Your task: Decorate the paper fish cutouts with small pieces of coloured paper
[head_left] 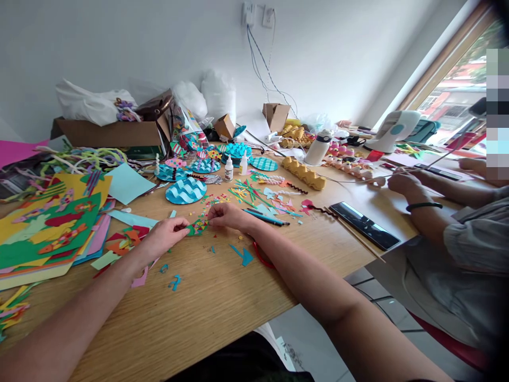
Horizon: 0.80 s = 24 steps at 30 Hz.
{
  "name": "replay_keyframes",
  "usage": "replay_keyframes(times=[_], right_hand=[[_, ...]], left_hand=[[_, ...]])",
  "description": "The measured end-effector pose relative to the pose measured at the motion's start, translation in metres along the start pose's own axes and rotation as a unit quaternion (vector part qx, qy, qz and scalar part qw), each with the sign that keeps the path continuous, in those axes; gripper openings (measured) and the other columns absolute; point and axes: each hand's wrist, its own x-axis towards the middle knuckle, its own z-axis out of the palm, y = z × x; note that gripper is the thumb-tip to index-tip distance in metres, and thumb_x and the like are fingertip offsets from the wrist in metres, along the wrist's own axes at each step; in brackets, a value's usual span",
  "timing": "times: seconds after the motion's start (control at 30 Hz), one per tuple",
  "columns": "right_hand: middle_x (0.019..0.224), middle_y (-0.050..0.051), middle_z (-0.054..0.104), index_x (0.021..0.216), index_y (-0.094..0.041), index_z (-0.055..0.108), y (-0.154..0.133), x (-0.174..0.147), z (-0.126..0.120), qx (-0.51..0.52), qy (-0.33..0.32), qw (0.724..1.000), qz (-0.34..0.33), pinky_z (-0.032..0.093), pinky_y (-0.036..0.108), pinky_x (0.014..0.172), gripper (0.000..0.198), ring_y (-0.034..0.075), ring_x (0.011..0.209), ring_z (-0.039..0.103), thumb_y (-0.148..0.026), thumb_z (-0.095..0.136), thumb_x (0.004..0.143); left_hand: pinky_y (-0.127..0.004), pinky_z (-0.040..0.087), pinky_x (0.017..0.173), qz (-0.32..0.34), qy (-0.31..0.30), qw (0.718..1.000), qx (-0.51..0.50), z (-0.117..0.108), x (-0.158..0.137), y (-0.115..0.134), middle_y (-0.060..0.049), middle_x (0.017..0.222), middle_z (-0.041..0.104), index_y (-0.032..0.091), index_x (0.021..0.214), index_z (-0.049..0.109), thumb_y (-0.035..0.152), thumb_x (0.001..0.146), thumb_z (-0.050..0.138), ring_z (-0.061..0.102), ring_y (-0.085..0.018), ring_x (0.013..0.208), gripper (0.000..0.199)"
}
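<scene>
A small green paper piece (197, 227) with red and yellow bits on it lies between my hands, at the middle of the table. My left hand (169, 234) has thumb and fingers pinched on its left end. Over its right end is my right hand (228, 216), fingertips pressed together; what they pinch, if anything, is too small to make out. Just beyond lie many tiny coloured paper bits (214, 200). A blue paper disc with wavy strips (186, 190) sits behind them, near two small glue bottles (229, 171).
Stacked coloured paper (51, 223) covers the left side. Pens (264, 216), a yellow egg-carton strip (304, 173) and a phone (363, 225) lie to the right. A white bottle (318, 147) stands behind. A co-worker's hand (405, 183) holds a thin strand at the right.
</scene>
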Motion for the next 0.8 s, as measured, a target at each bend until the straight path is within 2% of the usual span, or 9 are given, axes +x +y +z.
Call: replay_keyframes(times=[0.13, 0.23, 0.4, 0.57, 0.8], right_hand=[[0.061, -0.007, 0.048, 0.075, -0.015, 0.049, -0.005, -0.001, 0.004, 0.108, 0.020, 0.994, 0.003, 0.033, 0.018, 0.051, 0.018, 0.005, 0.054, 0.043, -0.010, 0.060, 0.060], [0.065, -0.006, 0.050, 0.081, -0.015, 0.050, -0.008, -0.002, 0.004, 0.129, 0.031, 0.991, -0.009, 0.034, 0.017, 0.053, 0.026, 0.005, 0.058, 0.045, -0.007, 0.060, 0.059], [0.062, -0.006, 0.048, 0.082, -0.012, 0.056, -0.010, -0.003, 0.001, 0.058, 0.022, 0.998, 0.002, 0.031, 0.017, 0.052, 0.018, 0.004, 0.057, 0.041, -0.008, 0.057, 0.064], [0.057, -0.007, 0.043, 0.079, -0.012, 0.058, -0.013, -0.006, 0.000, -0.015, 0.010, 1.000, 0.019, 0.025, 0.019, 0.050, 0.011, 0.005, 0.054, 0.036, -0.017, 0.056, 0.069], [0.058, -0.007, 0.043, 0.077, -0.012, 0.057, -0.013, -0.007, 0.000, -0.033, -0.001, 0.999, 0.008, 0.026, 0.020, 0.052, 0.013, 0.006, 0.055, 0.035, -0.024, 0.055, 0.071]], left_hand=[[-0.022, 0.031, 0.047, 0.002, 0.000, 0.998, -0.056, 0.000, 0.000, -0.001, 0.004, 0.056, 0.047, 0.019, 0.072, 0.056, 0.042, 0.067, 0.047, 0.043, -0.012, 0.051, 0.025], [-0.022, 0.034, 0.048, 0.007, -0.001, 0.996, -0.088, 0.000, 0.000, 0.000, 0.005, 0.056, 0.046, 0.019, 0.071, 0.055, 0.041, 0.067, 0.049, 0.043, -0.011, 0.051, 0.024], [-0.025, 0.040, 0.053, 0.006, -0.007, 0.989, -0.145, 0.001, -0.002, 0.005, 0.002, 0.063, 0.054, 0.018, 0.071, 0.054, 0.041, 0.064, 0.052, 0.051, -0.013, 0.059, 0.025], [-0.025, 0.042, 0.054, 0.003, -0.013, 0.986, -0.168, 0.002, -0.002, 0.003, 0.000, 0.068, 0.060, 0.018, 0.072, 0.053, 0.039, 0.064, 0.054, 0.056, -0.015, 0.063, 0.023], [-0.025, 0.041, 0.053, -0.003, -0.012, 0.986, -0.168, 0.003, -0.001, 0.000, 0.001, 0.066, 0.059, 0.018, 0.072, 0.052, 0.040, 0.064, 0.053, 0.057, -0.015, 0.061, 0.024]])
